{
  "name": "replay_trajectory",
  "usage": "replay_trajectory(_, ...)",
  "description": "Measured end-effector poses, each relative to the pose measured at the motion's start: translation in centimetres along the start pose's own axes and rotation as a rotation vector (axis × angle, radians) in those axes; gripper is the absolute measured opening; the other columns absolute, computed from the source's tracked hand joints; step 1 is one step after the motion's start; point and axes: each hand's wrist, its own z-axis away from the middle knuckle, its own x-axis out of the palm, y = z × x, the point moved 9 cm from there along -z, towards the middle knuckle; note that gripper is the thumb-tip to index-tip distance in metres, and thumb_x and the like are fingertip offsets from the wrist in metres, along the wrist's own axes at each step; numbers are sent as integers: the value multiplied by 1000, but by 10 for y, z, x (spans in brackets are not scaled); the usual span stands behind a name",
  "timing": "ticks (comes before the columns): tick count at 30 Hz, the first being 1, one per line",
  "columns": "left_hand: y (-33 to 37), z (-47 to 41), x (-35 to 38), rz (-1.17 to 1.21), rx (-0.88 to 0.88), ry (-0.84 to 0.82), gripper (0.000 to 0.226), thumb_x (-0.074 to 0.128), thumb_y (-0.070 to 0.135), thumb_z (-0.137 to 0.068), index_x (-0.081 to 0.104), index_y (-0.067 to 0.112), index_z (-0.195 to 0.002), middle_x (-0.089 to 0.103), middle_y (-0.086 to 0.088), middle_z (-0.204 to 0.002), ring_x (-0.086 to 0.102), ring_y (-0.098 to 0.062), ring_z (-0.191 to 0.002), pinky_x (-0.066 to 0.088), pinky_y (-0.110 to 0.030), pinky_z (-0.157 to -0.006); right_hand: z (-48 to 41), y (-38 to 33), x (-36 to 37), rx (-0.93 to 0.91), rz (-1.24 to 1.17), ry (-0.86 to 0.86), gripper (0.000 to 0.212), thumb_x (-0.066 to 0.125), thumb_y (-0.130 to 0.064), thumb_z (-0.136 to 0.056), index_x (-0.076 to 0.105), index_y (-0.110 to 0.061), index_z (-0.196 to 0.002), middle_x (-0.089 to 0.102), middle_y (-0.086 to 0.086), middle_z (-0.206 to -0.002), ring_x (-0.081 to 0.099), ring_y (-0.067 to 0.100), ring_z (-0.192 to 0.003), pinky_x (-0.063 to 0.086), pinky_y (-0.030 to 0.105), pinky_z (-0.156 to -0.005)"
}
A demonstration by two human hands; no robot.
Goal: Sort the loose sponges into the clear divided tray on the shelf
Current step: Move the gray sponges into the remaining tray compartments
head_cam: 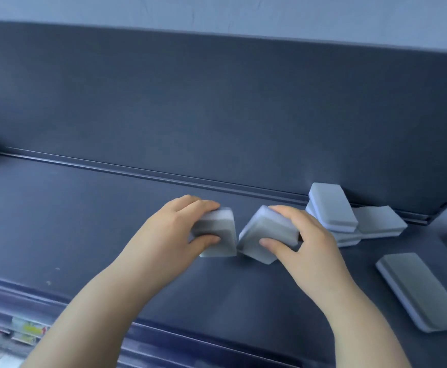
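a big dark blue shelf (84, 221) holds all the sponges. the left hand (169, 229) grips the left stack (217, 232) of grey sponges in the middle, fingers curled round it. the right hand (310, 243) grips the right stack (267, 235) just beside it. a sponge pile (331, 205) lies by the back wall on the right. one lone sponge (419, 290) lies flat nearer the front. small yellow labels (28, 328) under the shelf edge are too blurry to read

A shop: a dark metal display shelf (84, 221) with price tags (28, 328) along a lower edge.
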Motion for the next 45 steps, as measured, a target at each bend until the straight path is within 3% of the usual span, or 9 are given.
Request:
replay_trajectory(8, -64, 70, -90, -52, -53, 171, 39, 77, 18, -74, 63, 24, -109, 50, 29, -97, 46, 2, -90, 33, -2, -78, 21, -82, 63, -88, -71, -1, 48, 71, -23, -78, 46, -58, -99, 48, -36, -107, 44, -11, -103, 35, 2, -76)
replay_trajectory(13, -128, 147, -161, -73, -85, 222, 45, 79, 16, -72, 62, 26, -113, 48, 34, -102, 47, 2, -93, 29, 2, -80, 50, -163, 144, -155, -102, -35, 52, 74, -21, -75, 46, -57, -100, 51, -34, -106, 44, -12, -101, 34, -1, -77)
replay_trajectory(16, -173, 205, -208, -101, -96, 254, 54, 81, 13, -69, 61, 27, -117, 47, 33, -106, 43, 16, -95, 28, 4, -81, 73, -214, 207, -177, -119, -109, 49, 75, -22, -74, 46, -53, -97, 51, -33, -102, 45, -13, -97, 33, -2, -73)
replay_trajectory(20, -230, 277, -260, -118, -142, 296, 55, 83, 12, -66, 63, 27, -115, 49, 30, -107, 42, 21, -95, 39, -6, -70, 103, -278, 287, -236, -158, -189, 42, 75, -23, -74, 51, -47, -99, 52, -32, -101, 46, -8, -98, 40, 5, -74)
replay_trajectory(26, -292, 336, -316, -135, -219, 352, 54, 83, 10, -66, 63, 22, -115, 55, 16, -107, 43, 6, -92, 37, -4, -74, 119, -347, 362, -292, -169, -245, 42, 76, -24, -72, 53, -44, -102, 55, -25, -101, 49, -3, -98, 40, 8, -77)
replay_trajectory(35, -369, 325, -365, -180, -219, 417, 48, 76, 24, -74, 60, 22, -119, 52, 16, -109, 44, 4, -97, 36, -9, -80, 69, -395, 444, -296, -242, -268, 44, 73, -20, -76, 52, -47, -102, 55, -24, -102, 49, -3, -98, 39, 4, -73)
replay_trajectory(39, -417, 295, -384, -224, -231, 408, 52, 79, 15, -72, 60, 23, -120, 55, 13, -111, 48, -2, -99, 38, -21, -83, 23, -408, 487, -305, -270, -254, 43, 73, -20, -76, 52, -46, -103, 54, -24, -106, 49, -4, -98, 40, 4, -75)
replay_trajectory(45, -486, 228, -440, -255, -247, 433, 50, 77, 17, -73, 61, 23, -120, 51, 20, -105, 41, 6, -89, 34, 2, -76, -70, -445, 533, -327, -302, -231, 42, 73, -21, -76, 53, -42, -106, 57, -20, -106, 52, 0, -96, 42, 9, -80)
